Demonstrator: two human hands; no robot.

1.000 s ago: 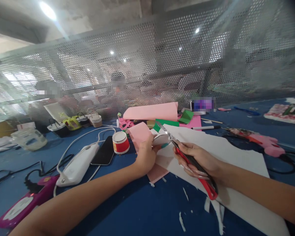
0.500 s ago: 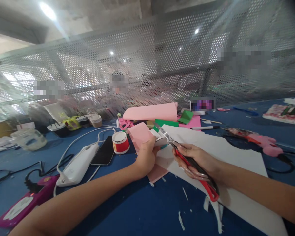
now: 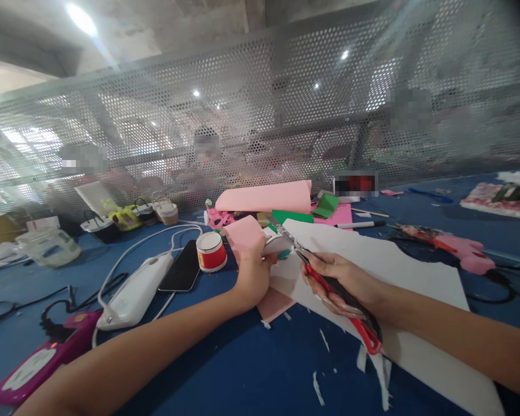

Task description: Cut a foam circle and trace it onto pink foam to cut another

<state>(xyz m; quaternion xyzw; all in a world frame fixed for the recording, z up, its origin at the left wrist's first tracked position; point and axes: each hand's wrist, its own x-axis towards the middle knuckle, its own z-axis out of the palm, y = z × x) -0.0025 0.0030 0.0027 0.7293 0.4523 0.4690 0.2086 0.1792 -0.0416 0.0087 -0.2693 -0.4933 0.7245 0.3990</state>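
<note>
My left hand (image 3: 252, 276) is closed on a small white cut-out piece (image 3: 276, 244), held just above the blue table (image 3: 225, 370). My right hand (image 3: 344, 283) grips red-and-black scissors (image 3: 329, 283) whose blades point up-left and meet the edge of that white piece. Under both hands lies a large white foam sheet (image 3: 398, 277). A pink sheet (image 3: 245, 233) stands behind my left hand, and a pink scrap (image 3: 274, 303) lies below it.
Left of my hands stand a red-and-white tape roll (image 3: 211, 252), a black phone (image 3: 182, 274) and a white power bank (image 3: 134, 292) with cables. Pink glue guns (image 3: 455, 249) lie right. Rolled pink paper (image 3: 264, 197), green pieces, a pen and white scraps are scattered. A perforated metal screen stands behind.
The scissor blades have closed slightly on the white piece, and both hands have shifted a little left and down. Nothing else on the table has moved.
</note>
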